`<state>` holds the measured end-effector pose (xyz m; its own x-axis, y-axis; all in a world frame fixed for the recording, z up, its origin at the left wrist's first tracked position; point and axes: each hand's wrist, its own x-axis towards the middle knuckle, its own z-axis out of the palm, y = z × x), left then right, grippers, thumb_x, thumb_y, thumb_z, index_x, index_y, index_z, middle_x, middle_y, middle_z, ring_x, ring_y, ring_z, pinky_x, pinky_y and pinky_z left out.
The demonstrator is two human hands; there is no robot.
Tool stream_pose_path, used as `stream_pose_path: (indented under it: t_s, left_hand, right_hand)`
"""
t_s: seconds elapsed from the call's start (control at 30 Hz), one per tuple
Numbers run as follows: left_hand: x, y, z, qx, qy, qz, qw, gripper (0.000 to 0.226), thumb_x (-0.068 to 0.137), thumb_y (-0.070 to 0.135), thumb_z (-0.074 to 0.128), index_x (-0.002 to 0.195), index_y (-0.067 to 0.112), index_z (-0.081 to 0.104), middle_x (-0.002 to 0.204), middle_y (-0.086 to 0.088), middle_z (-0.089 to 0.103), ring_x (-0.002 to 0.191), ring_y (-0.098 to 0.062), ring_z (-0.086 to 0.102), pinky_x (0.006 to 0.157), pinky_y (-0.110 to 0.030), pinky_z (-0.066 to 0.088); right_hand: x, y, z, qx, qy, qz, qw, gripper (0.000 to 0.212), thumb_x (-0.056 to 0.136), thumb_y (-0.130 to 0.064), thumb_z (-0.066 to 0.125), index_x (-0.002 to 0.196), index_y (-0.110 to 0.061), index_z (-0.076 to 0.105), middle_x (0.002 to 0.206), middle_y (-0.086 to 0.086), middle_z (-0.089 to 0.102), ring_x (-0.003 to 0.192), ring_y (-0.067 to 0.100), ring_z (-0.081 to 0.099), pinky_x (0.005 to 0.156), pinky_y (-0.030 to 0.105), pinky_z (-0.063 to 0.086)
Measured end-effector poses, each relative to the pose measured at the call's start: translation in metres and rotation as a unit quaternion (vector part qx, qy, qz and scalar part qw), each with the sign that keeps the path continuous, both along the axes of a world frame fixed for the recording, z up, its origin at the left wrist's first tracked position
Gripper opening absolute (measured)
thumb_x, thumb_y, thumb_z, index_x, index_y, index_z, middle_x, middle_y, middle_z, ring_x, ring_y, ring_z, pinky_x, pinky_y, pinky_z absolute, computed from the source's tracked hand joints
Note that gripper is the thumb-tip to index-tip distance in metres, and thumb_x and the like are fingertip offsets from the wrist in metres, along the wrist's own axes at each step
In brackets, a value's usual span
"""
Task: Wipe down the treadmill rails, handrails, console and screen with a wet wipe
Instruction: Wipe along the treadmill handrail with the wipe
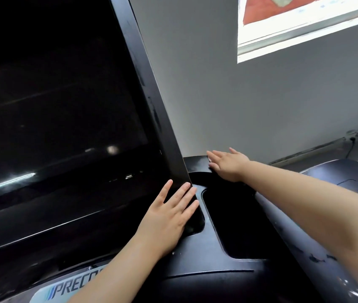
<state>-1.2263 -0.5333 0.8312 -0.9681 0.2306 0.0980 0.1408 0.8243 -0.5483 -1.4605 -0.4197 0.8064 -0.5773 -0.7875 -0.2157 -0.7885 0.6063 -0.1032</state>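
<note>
Two hands flat, fingers straight: left hand (169,212) braces the screen (53,106) at its lower right corner, likely steadying, right hand (228,164) presses the console (195,164) top behind it; wet wipe not visible.

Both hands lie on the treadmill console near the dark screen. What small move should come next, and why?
Probably slide the right hand along the black ledge behind the screen, toward its frame. Its straight fingers already press there, while the left hand rests flat on the screen's lower right corner, seemingly steadying it. Whether a wet wipe lies under either hand cannot be seen.
</note>
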Motion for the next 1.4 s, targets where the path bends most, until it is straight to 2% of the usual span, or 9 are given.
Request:
stream_pose_path:
  t_s: [0.23, 0.57, 0.73, 0.9, 1.03, 1.07, 1.13, 1.23, 1.4]
  left_hand:
    - [0.0, -0.001, -0.004, 0.032, 0.007, -0.006, 0.999, 0.051, 0.08, 0.026, 0.032, 0.115, 0.014, 0.068, 0.13, -0.01, 0.058, 0.126, -0.026, 0.05, 0.115, -0.05, 0.001]
    - [0.0, 0.004, -0.005, 0.064, 0.016, 0.002, 0.998, 0.052, 0.079, 0.025, 0.032, 0.113, 0.014, 0.069, 0.13, -0.011, 0.058, 0.125, -0.025, 0.051, 0.113, -0.05, 0.006]
    - [-0.001, 0.003, -0.003, 0.069, 0.012, -0.001, 0.998, 0.052, 0.079, 0.026, 0.031, 0.113, 0.012, 0.069, 0.128, -0.011, 0.059, 0.124, -0.025, 0.051, 0.113, -0.049, 0.005]
    - [-0.001, 0.003, -0.004, 0.077, 0.012, 0.001, 0.997, 0.053, 0.079, 0.026, 0.03, 0.111, 0.01, 0.069, 0.126, -0.012, 0.061, 0.123, -0.027, 0.053, 0.113, -0.049, 0.003]
    - [-0.001, 0.003, -0.004, 0.082, 0.011, 0.004, 0.997, 0.053, 0.079, 0.026, 0.03, 0.111, 0.01, 0.069, 0.125, -0.012, 0.061, 0.122, -0.027, 0.053, 0.113, -0.049, 0.004]
    - [-0.001, 0.004, -0.005, 0.088, 0.013, 0.003, 0.996, 0.053, 0.079, 0.025, 0.03, 0.11, 0.01, 0.07, 0.125, -0.012, 0.061, 0.121, -0.027, 0.054, 0.113, -0.049, 0.004]
    - [-0.001, 0.005, -0.006, 0.095, 0.02, 0.004, 0.995, 0.053, 0.079, 0.025, 0.03, 0.11, 0.01, 0.07, 0.125, -0.013, 0.061, 0.121, -0.027, 0.054, 0.113, -0.049, 0.004]
    - [-0.001, 0.007, -0.008, 0.097, 0.027, 0.008, 0.995, 0.054, 0.078, 0.026, 0.03, 0.111, 0.009, 0.069, 0.127, -0.013, 0.059, 0.123, -0.027, 0.053, 0.113, -0.049, 0.004]
    - [-0.001, 0.01, -0.008, 0.095, 0.043, 0.004, 0.995, 0.054, 0.078, 0.027, 0.03, 0.111, 0.009, 0.069, 0.128, -0.012, 0.059, 0.123, -0.027, 0.052, 0.112, -0.05, 0.005]
  right_hand:
    - [0.008, 0.097, -0.011, 0.036, -0.04, 0.008, 0.999, 0.055, 0.103, -0.037, 0.014, 0.15, -0.019, -0.008, 0.159, -0.002, -0.009, 0.146, 0.013, -0.006, 0.117, 0.029, -0.004]
    - [0.034, -0.035, 0.008, -0.019, 0.001, 0.061, 0.998, 0.053, 0.104, -0.034, 0.017, 0.152, -0.017, 0.003, 0.16, 0.0, 0.0, 0.146, 0.018, -0.001, 0.116, 0.035, -0.002]
    - [0.037, 0.014, 0.004, 0.011, 0.046, 0.1, 0.994, 0.055, 0.104, -0.036, 0.017, 0.152, -0.02, -0.003, 0.16, -0.002, -0.006, 0.146, 0.015, -0.003, 0.116, 0.036, -0.002]
    - [0.039, 0.113, -0.004, 0.088, 0.055, 0.108, 0.989, 0.075, 0.076, -0.057, -0.018, 0.141, -0.022, -0.025, 0.15, -0.01, -0.024, 0.145, 0.014, -0.011, 0.115, 0.033, -0.007]
    - [0.043, 0.127, -0.003, 0.1, 0.031, 0.095, 0.99, 0.104, 0.051, -0.071, -0.043, 0.141, -0.021, -0.025, 0.146, -0.012, -0.026, 0.145, 0.015, -0.012, 0.115, 0.032, -0.009]
    - [0.042, 0.119, -0.004, 0.096, 0.033, 0.093, 0.991, 0.108, 0.052, -0.072, -0.043, 0.145, -0.02, -0.021, 0.15, -0.01, -0.024, 0.145, 0.016, -0.011, 0.115, 0.032, -0.008]
    - [0.036, 0.093, -0.007, 0.07, 0.046, 0.081, 0.993, 0.086, 0.079, -0.068, -0.019, 0.15, -0.019, -0.013, 0.157, -0.003, -0.015, 0.146, 0.017, -0.008, 0.116, 0.034, -0.006]
    - [0.033, 0.041, -0.003, 0.026, 0.059, 0.047, 0.997, 0.059, 0.103, -0.042, 0.016, 0.151, -0.017, -0.005, 0.16, 0.0, -0.007, 0.147, 0.019, -0.004, 0.117, 0.035, -0.001]
    - [0.032, -0.021, -0.003, -0.027, 0.003, 0.003, 1.0, 0.056, 0.102, -0.042, 0.018, 0.152, -0.021, 0.002, 0.16, -0.003, -0.003, 0.146, 0.017, -0.002, 0.118, 0.04, -0.001]
